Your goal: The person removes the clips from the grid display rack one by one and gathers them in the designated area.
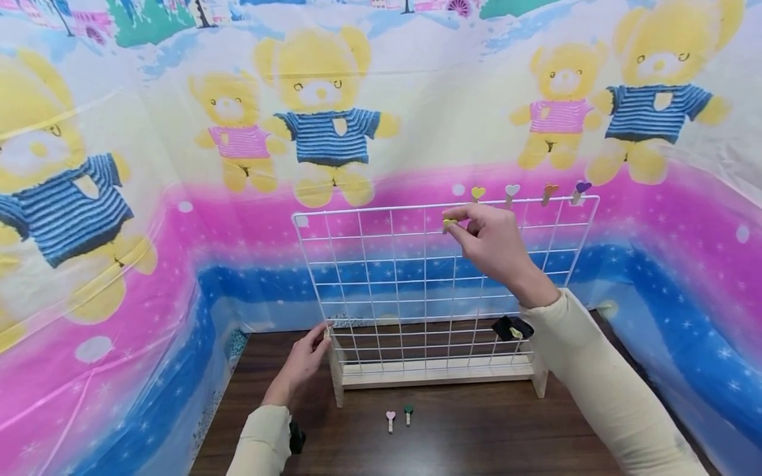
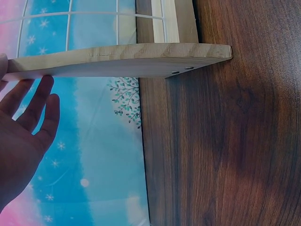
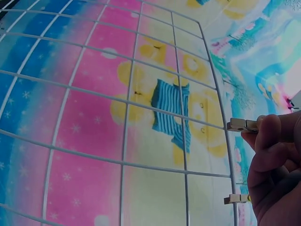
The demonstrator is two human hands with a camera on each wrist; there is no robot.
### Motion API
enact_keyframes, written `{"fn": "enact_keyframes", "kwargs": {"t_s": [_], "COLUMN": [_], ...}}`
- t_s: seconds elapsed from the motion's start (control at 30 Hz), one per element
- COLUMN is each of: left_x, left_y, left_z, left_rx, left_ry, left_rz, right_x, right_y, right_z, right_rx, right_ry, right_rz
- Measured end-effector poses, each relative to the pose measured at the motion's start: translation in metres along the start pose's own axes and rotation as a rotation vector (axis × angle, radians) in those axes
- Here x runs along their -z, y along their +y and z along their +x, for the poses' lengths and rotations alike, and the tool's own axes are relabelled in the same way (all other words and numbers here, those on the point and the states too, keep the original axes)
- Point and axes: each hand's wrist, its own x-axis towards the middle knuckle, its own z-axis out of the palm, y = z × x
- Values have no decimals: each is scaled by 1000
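1. The right hand [image 1: 491, 241] pinches a small yellow clip [image 1: 448, 221] at the top wire of the white grid [image 1: 381, 291].
2. The left hand [image 1: 303, 360], fingers relaxed, steadies the wooden stand [image 1: 437, 373] at its left post.
3. The clipping step seems in progress; next, the clip must close on the wire.
4. Two clips [image 1: 399, 416] lie on the desk [image 1: 476, 436].

Heart clips [image 1: 512, 191] – seven; wire grid [image 1: 381, 277] – one.

Teddy-bear backdrop [image 1: 321, 119]; dark wooden tabletop [image 1: 476, 436]
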Motion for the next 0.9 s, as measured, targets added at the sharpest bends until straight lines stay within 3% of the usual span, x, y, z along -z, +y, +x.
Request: {"fn": "enact_keyframes", "kwargs": {"t_s": [0.63, 0.9], "left_x": [-1, -1], "left_y": [-1, 2], "left_z": [1, 1], "left_rx": [-5, -12], "left_ry": [14, 9], "left_rz": [31, 26], "right_x": [-37, -69], "right_y": [13, 21], "right_z": [-78, -115], "right_rx": [-50, -162], "right_ry": [-195, -324], "right_rz": [11, 52]}}
